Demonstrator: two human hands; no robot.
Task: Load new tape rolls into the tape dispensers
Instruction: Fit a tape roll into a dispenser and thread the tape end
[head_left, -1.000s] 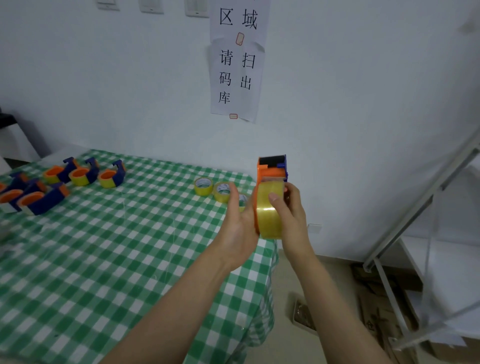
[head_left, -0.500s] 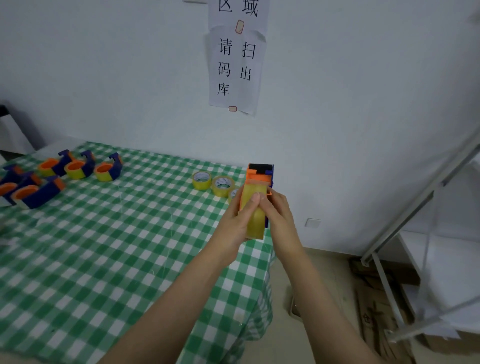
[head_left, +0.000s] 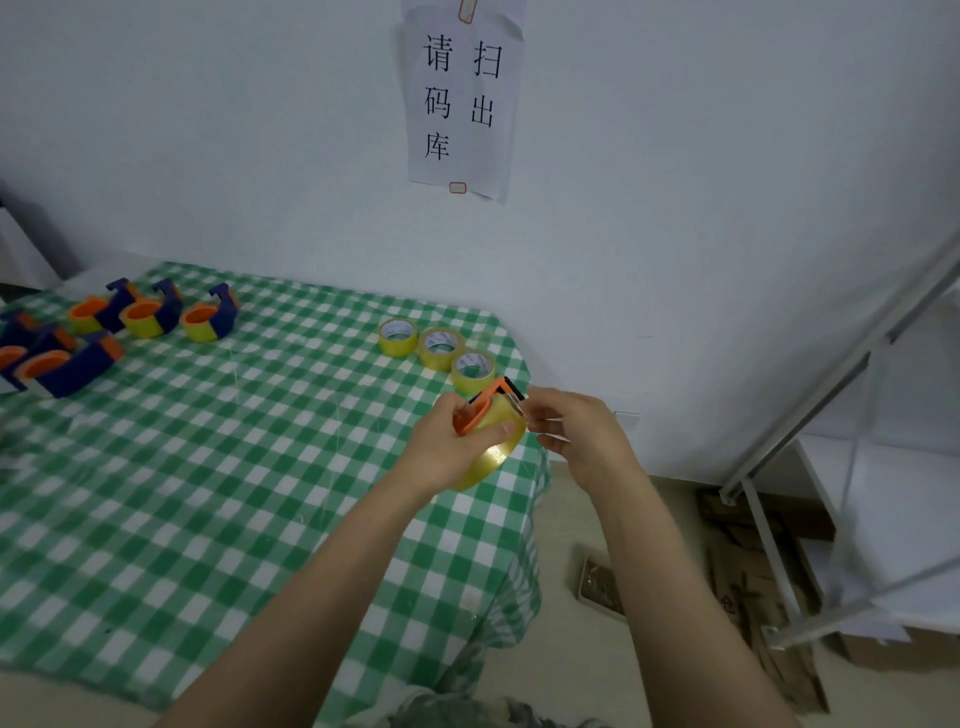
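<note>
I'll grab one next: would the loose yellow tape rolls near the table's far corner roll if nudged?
Probably not: the loose tape rolls lie flat, holes up, on the tablecloth. A push would likely slide them. Hollow cores suggest light, stiff rings.

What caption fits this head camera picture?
Left hand grips an orange plastic tape dispenser holding a yellow tape roll; right hand pinches its cutter end, over a green checked tablecloth.
</note>
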